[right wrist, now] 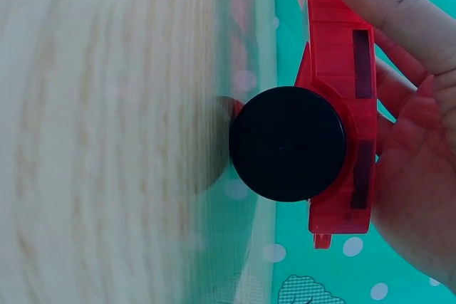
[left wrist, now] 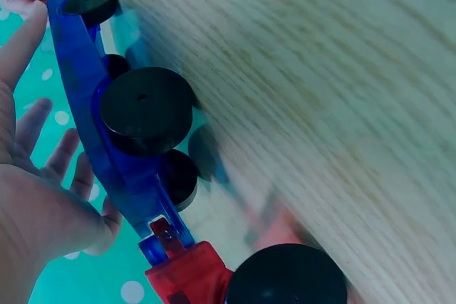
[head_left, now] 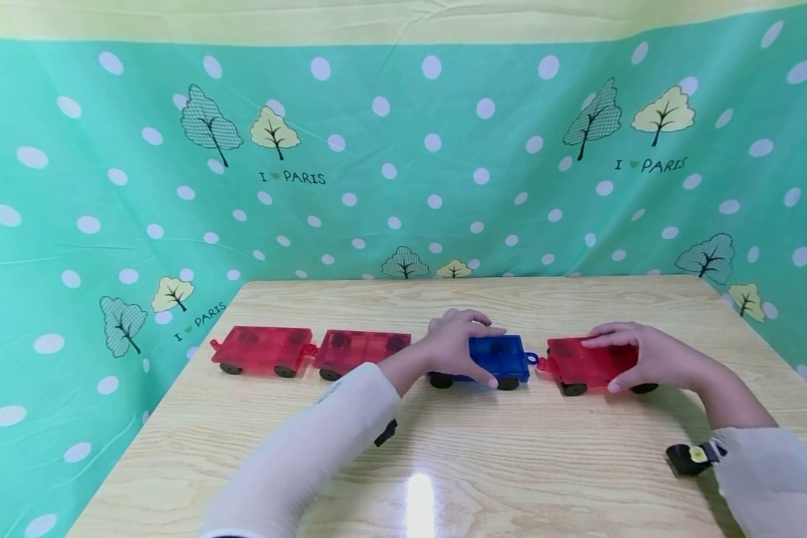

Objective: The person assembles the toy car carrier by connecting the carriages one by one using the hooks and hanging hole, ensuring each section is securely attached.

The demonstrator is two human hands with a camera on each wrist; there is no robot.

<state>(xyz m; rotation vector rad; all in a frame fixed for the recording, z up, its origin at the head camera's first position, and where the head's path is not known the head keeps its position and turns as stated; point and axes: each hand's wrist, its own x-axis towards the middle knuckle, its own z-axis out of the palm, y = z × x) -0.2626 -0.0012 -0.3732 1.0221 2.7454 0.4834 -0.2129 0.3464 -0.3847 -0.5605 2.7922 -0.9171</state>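
Red and blue see-through toy train cars with black wheels stand in a row on the table. My left hand (head_left: 452,345) reaches over the blue train car (head_left: 504,357), thumb at its near side and fingers at its far side. My right hand (head_left: 645,355) grips the right-hand red train car (head_left: 578,360) across its width. Between these two, a blue ring (head_left: 531,359) meets a red hook (head_left: 543,365); whether they are linked I cannot tell. In the left wrist view, the blue car's other end joins a red coupling (left wrist: 167,236).
Two more red train cars, one at the far left (head_left: 262,347) and one beside it (head_left: 363,347), are coupled together. The wooden table (head_left: 511,463) ends at a green dotted cloth (head_left: 390,172) behind. A black wrist device (head_left: 689,458) hangs by the right sleeve.
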